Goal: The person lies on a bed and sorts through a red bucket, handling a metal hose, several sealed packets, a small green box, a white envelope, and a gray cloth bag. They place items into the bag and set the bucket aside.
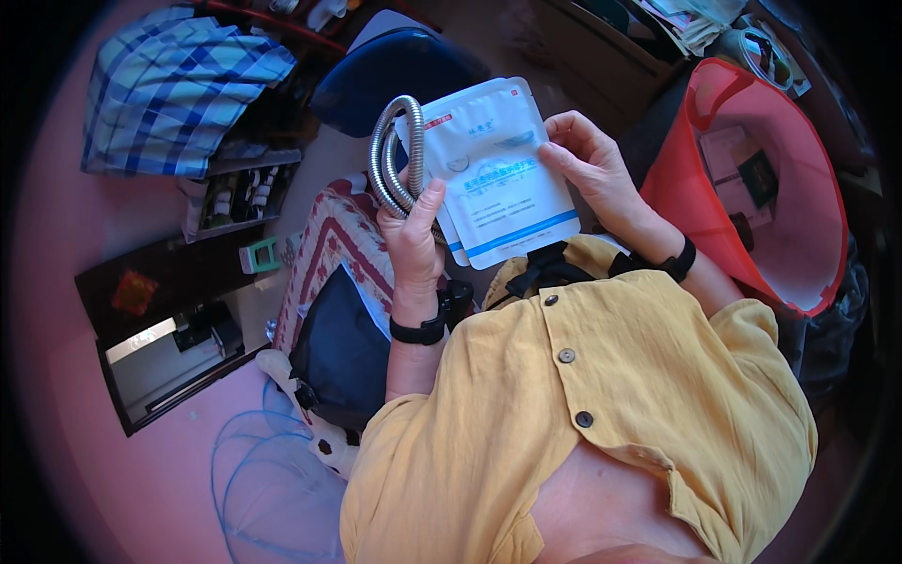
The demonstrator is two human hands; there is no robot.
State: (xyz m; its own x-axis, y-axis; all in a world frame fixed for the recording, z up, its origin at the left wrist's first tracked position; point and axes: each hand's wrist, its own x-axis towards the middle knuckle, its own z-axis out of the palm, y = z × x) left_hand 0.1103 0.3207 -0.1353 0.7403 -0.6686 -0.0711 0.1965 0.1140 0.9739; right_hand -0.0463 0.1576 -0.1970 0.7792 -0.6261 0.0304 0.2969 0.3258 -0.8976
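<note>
My left hand [413, 230] is closed around a coiled silver metal shower hose [388, 169] and the left edge of some flat white sachets [507, 179]. At least two sachets overlap, each with pale blue print and a blue stripe near the bottom. My right hand [597, 169] pinches their right edge, thumb on the front and fingers behind. Both hands hold the sachets face up in front of my chest. A black band circles each wrist. The fingers of my left hand are mostly hidden behind the hose and sachets.
To the right stands a red bin-like tub [681, 141] with papers and a dark green booklet inside. A dark blue seat [395, 80] is beyond my hands. On the left are a blue checked cloth [178, 89], a patterned red cover [329, 221] and a dark bag [338, 348].
</note>
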